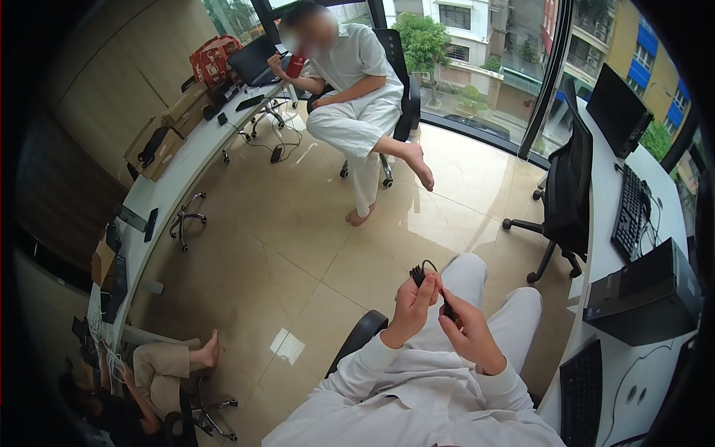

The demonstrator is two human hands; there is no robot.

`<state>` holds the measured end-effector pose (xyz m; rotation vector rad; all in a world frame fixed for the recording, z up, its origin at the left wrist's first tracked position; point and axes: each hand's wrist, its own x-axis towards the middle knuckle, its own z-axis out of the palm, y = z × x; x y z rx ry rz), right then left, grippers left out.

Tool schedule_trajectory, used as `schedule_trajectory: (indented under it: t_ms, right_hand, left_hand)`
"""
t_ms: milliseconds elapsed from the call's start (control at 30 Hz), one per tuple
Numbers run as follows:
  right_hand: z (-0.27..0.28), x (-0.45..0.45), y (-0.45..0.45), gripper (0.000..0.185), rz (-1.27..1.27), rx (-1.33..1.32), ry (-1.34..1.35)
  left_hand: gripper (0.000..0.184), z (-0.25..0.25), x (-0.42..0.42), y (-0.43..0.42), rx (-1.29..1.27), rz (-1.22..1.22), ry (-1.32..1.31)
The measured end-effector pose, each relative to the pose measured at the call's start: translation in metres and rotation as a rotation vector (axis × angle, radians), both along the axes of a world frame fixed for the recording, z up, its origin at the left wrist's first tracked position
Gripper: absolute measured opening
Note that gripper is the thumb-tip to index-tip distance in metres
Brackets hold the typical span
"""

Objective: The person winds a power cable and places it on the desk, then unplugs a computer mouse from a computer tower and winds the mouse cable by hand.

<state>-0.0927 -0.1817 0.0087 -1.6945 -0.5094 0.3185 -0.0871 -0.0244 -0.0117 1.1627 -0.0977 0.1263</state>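
A thin black cable [418, 275] is gathered in a small coil above my lap, with one loop standing out at the top. My left hand [408, 310] is closed around the coil, thumb pressed on it. Close beside it, my right hand [474, 337] is closed with thumb and fingers on a dark, thicker piece [447, 308] that looks like an end of the same cable. Its exact shape is partly hidden by the fingers. Both hands are nearly touching over my white trousers [466, 277].
A person in white [357, 82] sits on a chair ahead, holding a red bottle [296, 65]. Another person [153, 387] sits lower left by white cables. On the right desk stand a black computer case [642, 294], keyboard [631, 208] and monitor [618, 112]. An office chair [570, 182] is nearby.
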Motion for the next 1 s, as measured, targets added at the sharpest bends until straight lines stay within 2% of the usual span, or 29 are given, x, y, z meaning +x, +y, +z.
schedule_trajectory:
  t_ms: [67, 100, 200, 233, 367, 467, 633, 700, 833, 1000]
  right_hand:
    - [-0.014, 0.003, -0.005, 0.049, -0.07, 0.134, 0.087]
    - [-0.012, 0.005, -0.007, 0.043, -0.103, 0.252, 0.172]
    - [-0.002, 0.01, -0.019, 0.038, -0.138, 0.346, 0.248]
    - [0.005, 0.01, -0.019, 0.03, -0.157, 0.401, 0.283]
    - [0.001, 0.016, -0.018, 0.017, -0.224, 0.478, 0.092]
    - [-0.014, 0.017, -0.022, 0.015, -0.296, 0.442, 0.026]
    - [-0.012, 0.009, -0.012, 0.016, -0.369, 0.357, -0.088]
    - [-0.016, 0.008, -0.005, 0.014, -0.345, 0.322, -0.126]
    - [-0.016, 0.003, 0.012, 0.016, -0.242, 0.303, 0.04]
    - [-0.018, 0.007, 0.04, 0.017, -0.138, 0.265, -0.111]
  left_hand:
    - [0.027, 0.002, -0.004, -0.001, -0.031, -0.019, 0.088]
    - [0.027, 0.001, -0.002, 0.001, -0.047, -0.047, 0.112]
    - [0.028, 0.0, 0.002, 0.001, -0.148, -0.142, 0.162]
    - [0.028, 0.0, 0.002, -0.001, -0.208, -0.182, 0.176]
    - [0.029, -0.003, -0.003, -0.018, -0.361, -0.345, 0.196]
    - [0.03, -0.013, -0.008, -0.031, -0.396, -0.431, 0.194]
    - [0.031, -0.015, -0.014, -0.032, -0.4, -0.39, 0.181]
    - [0.031, -0.012, -0.013, -0.027, -0.429, -0.358, 0.143]
    - [0.031, -0.013, -0.019, -0.007, -0.341, -0.277, 0.144]
    - [0.031, -0.005, -0.028, 0.021, -0.352, -0.225, 0.13]
